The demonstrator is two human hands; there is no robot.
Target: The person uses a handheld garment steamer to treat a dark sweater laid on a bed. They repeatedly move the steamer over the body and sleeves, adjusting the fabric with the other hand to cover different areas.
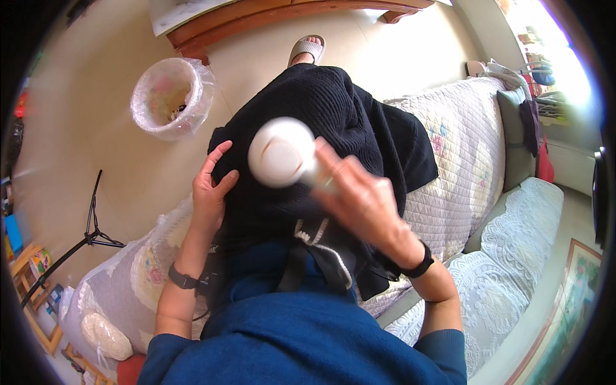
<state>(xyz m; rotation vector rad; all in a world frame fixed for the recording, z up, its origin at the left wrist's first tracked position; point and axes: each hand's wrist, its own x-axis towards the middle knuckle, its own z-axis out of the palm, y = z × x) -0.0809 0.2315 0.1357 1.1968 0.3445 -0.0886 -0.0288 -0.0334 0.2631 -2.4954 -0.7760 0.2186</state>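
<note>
Across my lap lies a black ribbed knit garment [308,96], draped over my knees and onto the sofa at the right. My right hand [361,192], blurred, grips a white round-headed handheld device [281,151] that looks like a fabric shaver. Its broad head is over the middle of the knit; whether it touches the cloth cannot be told. At the garment's left edge is my left hand [211,185], thumb and fingers apart, with nothing between them. A black cord with white stitching [332,257] shows near my waist.
A lined waste bin [166,98] stands on the floor at front left, some scraps inside. Beyond my slippered foot [308,50] is a wooden table [269,17]. A quilted cover [462,139] spreads over the sofa. On the left stands a black tripod [91,236].
</note>
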